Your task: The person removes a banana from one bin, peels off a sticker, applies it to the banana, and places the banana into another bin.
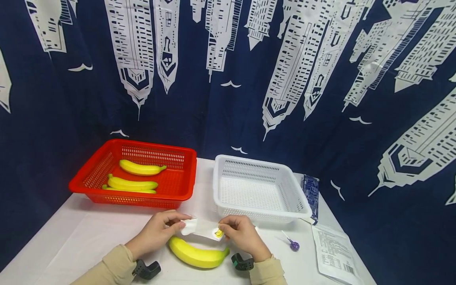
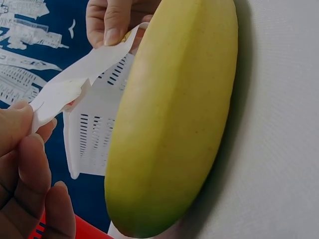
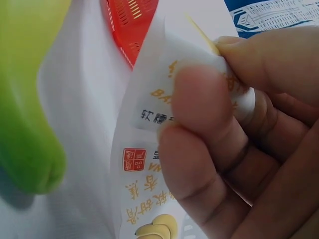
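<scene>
The person's left grip (image 1: 156,231) is pinching one end of a white label strip (image 1: 206,227) between thumb and fingers, while the right grip (image 1: 244,234) is pinching the other end, where a yellow banana print (image 1: 218,232) is showing just beside the fingertips. The strip is spanning the gap between the two grips and curling near the left one. Just on the near side of it, between the grips, a yellow banana (image 1: 198,257) is lying on the counter (image 1: 71,241). Beyond the left grip, off to its left, a red basket (image 1: 178,178) is holding three more bananas (image 1: 142,169). Beyond the right grip a white basket (image 1: 249,194) is standing, with a blue packet (image 1: 311,194) lying along its right side. To the right of that grip a purple lollipop (image 1: 294,246) is lying, and farther right a white pouch (image 1: 335,253).
</scene>
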A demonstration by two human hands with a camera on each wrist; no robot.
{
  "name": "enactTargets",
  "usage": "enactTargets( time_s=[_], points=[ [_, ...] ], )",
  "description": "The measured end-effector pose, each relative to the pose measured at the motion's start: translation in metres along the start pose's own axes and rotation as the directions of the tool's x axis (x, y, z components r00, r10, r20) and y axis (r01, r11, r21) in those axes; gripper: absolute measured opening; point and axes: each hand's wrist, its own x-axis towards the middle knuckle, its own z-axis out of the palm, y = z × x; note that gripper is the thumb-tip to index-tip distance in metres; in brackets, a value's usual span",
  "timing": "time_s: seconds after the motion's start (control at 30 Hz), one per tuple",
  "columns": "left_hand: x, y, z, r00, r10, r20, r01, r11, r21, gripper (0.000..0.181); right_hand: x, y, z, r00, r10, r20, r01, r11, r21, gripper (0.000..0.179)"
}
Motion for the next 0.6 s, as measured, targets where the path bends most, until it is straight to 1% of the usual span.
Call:
enactTargets(
  time_s=[0.1, 0.3, 0.53, 0.6],
  points=[
    [-0.0004, 0.0017, 0.0003, 1.0, -0.009, 0.006, 0.009, 1.0, 0.006, 0.021, 0.0001, 0.0006, -0.0003, 1.0, 0.0, -0.007, 0.0, 1.0, -0.01, 0.013],
    [-0.0006, 0.003, 0.0007, 0.999, -0.044, 0.015, 0.044, 0.999, 0.024, 0.021, 0.0004, 0.0018, -0.0001, 1.0, 0.007, -0.017, -0.007, 1.0, -0.024, 0.011],
    [-0.0002, 0.0006, 0.0037, 0.999, -0.012, 0.039, 0.011, 0.999, 0.036, 0.022, 0.0006, 0.0013, 0.0004, 0.998, 0.008, -0.063, -0.015, 0.994, -0.108, 0.009],
    [0.0001, 0.0006, 0.0038, 0.999, -0.015, 0.05, 0.013, 0.999, 0.042, 0.022, 0.0012, 0.0009, 0.0009, 0.997, 0.013, -0.074, -0.022, 0.992, -0.122, 0.008]
  ],
)
